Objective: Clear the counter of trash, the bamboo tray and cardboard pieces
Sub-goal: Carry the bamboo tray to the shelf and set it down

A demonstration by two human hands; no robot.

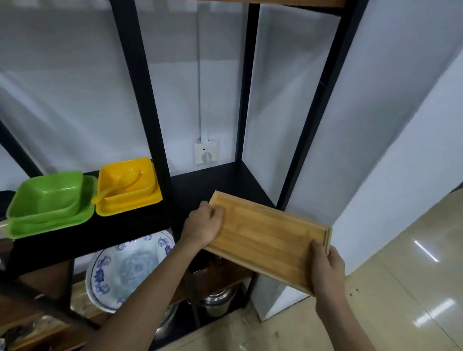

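Observation:
I hold a rectangular bamboo tray (265, 235) with both hands, in the air at the front right edge of a black shelf (198, 185). It is tilted, its far corner over the shelf. My left hand (203, 223) grips the tray's left long edge, fingers curled over the rim. My right hand (327, 269) grips the near right end, thumb on top. No trash or cardboard is in view.
On the same shelf to the left stand a green bowl on a green plate (48, 203) and a yellow bowl with a spoon (127, 186). Black rack posts (143, 94) flank the bay. A blue-and-white plate (128, 269) and metal pots (218, 300) sit lower. A wall socket (206, 151) is behind.

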